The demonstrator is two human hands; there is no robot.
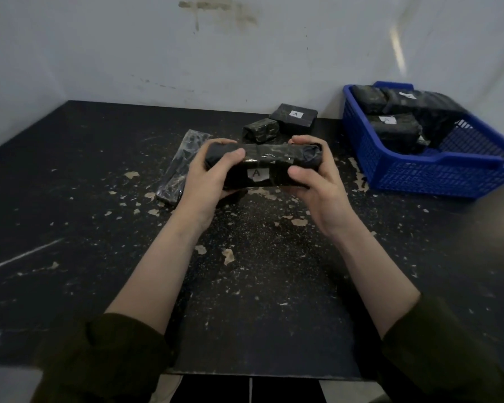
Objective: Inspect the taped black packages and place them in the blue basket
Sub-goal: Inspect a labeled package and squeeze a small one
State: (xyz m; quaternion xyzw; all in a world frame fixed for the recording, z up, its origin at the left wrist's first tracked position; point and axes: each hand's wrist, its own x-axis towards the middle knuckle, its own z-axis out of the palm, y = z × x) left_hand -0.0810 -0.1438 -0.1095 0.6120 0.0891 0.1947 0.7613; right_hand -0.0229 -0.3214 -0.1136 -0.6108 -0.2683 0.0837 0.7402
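Risk: taped wrap looks slick; the package [262,167] may slip and drop on the table [70,199] if one grip eases during the carry. Left hand [205,180]: fingers curled round its left end, thumb on top. Right hand [317,184]: clamped on the right end likewise. Package level between them, above the table. Blue basket [419,181] well right of the right hand, part filled.

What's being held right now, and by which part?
A taped black package with a white "A" label, held in both hands. The left hand has its grip on the left end, the right hand on the right end, thumbs on the labelled face.
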